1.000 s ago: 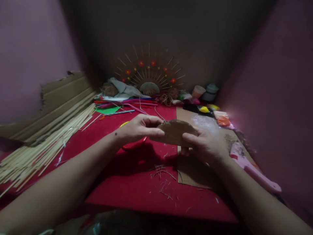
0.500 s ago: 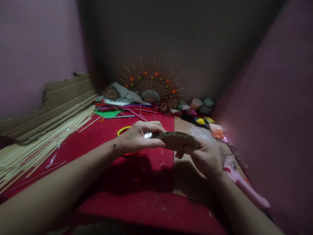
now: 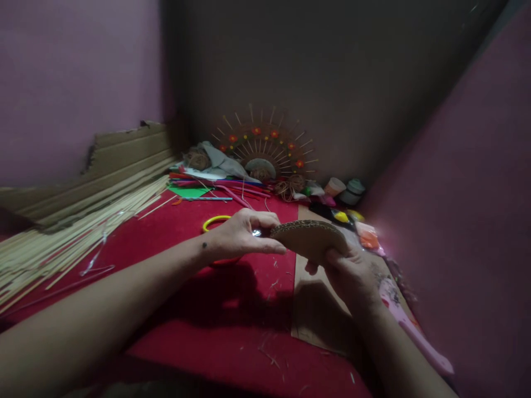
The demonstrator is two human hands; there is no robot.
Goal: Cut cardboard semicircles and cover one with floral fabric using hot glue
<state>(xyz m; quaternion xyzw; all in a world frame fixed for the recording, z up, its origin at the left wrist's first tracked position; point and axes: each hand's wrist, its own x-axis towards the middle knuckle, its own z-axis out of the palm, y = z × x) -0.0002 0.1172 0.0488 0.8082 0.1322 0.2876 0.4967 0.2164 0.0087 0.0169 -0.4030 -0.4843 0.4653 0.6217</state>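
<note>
Cardboard piece: I am holding a rounded piece of corrugated cardboard (image 3: 309, 239) in the air above the bench (image 3: 199, 309), tilted nearly flat so its ribbed edge is facing me
Right hand: my right hand (image 3: 352, 273) is gripping the cardboard piece from below, with the thumb pressing on its near edge and the fingers curling under it
Left hand: my left hand (image 3: 240, 236) is closing on the left end of the cardboard piece, fingertips pinching at its edge; something small and shiny is glinting between the fingers, and I cannot tell what it is
Ring: a yellow and red ring (image 3: 215, 222) is lying on the red bench cover, partly hidden behind my left hand
Cardboard sheet: a flat brown cardboard sheet (image 3: 315, 309) is lying on the bench right under my right hand
Glue gun: a pink glue gun (image 3: 410, 326) is lying just beside my right forearm, at the right edge of the bench
Sticks: a big bundle of thin bamboo sticks (image 3: 74, 232) is lying well apart on the left
Far end: a fan-shaped stick ornament with red flowers (image 3: 265, 146) is standing against the wall, with small cups (image 3: 344, 188) near it on the right
Scraps: bits of straw-like trimmings (image 3: 269, 354) are lying on the red cover near me
</note>
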